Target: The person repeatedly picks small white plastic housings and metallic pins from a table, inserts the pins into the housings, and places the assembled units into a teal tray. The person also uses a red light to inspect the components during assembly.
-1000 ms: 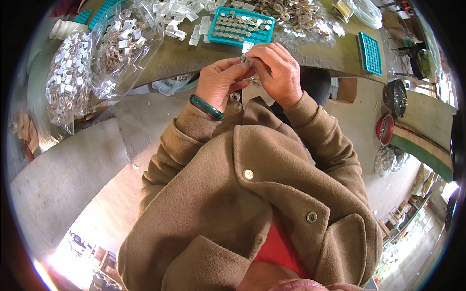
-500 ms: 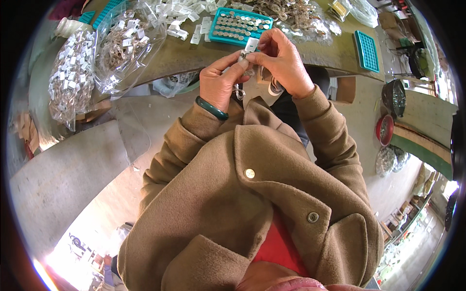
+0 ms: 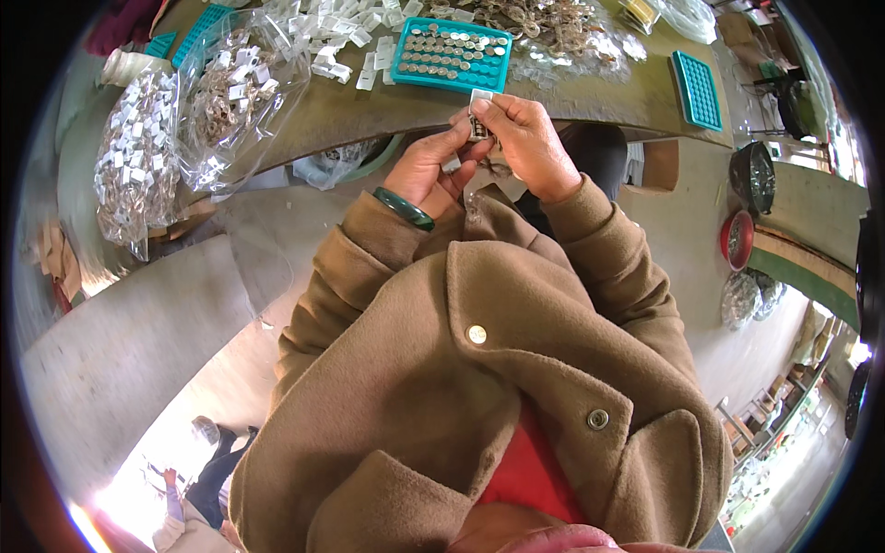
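In front of my chest, close to the table edge, both hands meet around a small piece. Its white, card-like end (image 3: 480,95) sticks up above my fingers, and a dark, shiny part (image 3: 477,129) shows below. My left hand (image 3: 431,164), with a dark green bangle on the wrist, supports the piece from the left with bent fingers. Thumb and fingers of my right hand (image 3: 530,138) pinch it from the right. Just beyond lies a teal tray (image 3: 396,74) with rows of round silvery discs; some of its holes at the lower right are bare.
White plastic pieces (image 3: 327,37) lie heaped left of the tray. Clear bags (image 3: 244,83) of white-tagged items stand farther left. Brownish, shiny pieces (image 3: 553,23) are piled at the back. A second teal tray (image 3: 697,90) rests on the table's right end. A red basin (image 3: 737,240) is on the floor.
Both hands have come slightly lower, toward my body, with the small piece. The fingers have shifted their hold; the dark shiny part now shows more plainly. The view has moved slightly.
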A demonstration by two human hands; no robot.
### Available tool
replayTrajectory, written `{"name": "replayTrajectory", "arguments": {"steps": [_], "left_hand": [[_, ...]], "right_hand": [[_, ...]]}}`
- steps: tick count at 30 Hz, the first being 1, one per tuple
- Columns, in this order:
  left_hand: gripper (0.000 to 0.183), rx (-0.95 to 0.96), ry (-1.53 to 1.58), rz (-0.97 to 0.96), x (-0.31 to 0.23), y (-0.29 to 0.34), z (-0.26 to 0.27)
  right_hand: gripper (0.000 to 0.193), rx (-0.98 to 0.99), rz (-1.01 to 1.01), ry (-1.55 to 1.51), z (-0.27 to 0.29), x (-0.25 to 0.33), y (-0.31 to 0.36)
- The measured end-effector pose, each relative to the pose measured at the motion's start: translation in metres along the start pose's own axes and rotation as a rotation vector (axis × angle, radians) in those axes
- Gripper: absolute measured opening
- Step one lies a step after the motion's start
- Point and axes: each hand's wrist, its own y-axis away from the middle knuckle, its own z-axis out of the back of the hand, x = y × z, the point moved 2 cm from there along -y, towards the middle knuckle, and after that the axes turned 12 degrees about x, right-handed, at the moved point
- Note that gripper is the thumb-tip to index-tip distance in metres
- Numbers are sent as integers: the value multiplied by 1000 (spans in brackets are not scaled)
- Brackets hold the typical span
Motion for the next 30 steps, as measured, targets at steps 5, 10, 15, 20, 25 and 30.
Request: {"name": "replayTrajectory", "arguments": {"steps": [5, 10, 15, 20, 25, 30], "left_hand": [[25, 139, 214, 155, 5, -10, 13], [21, 246, 440, 159, 12, -13, 11], [20, 184, 460, 82, 13, -12, 7], [24, 197, 280, 178, 16, -14, 5], [16, -3, 15, 297, 23, -14, 9], [20, -55, -132, 276, 34, -21, 9]], "right_hand": [[28, 57, -73, -449, 11, -3, 3], [31, 126, -52, -302, 18, -7, 0], [40, 161, 101, -10, 17, -8, 9], [39, -104, 430, 807, 10, -15, 24], [35, -137, 418, 926, 15, -31, 45], [45, -199, 439, 1021, 20, -37, 57]]}}
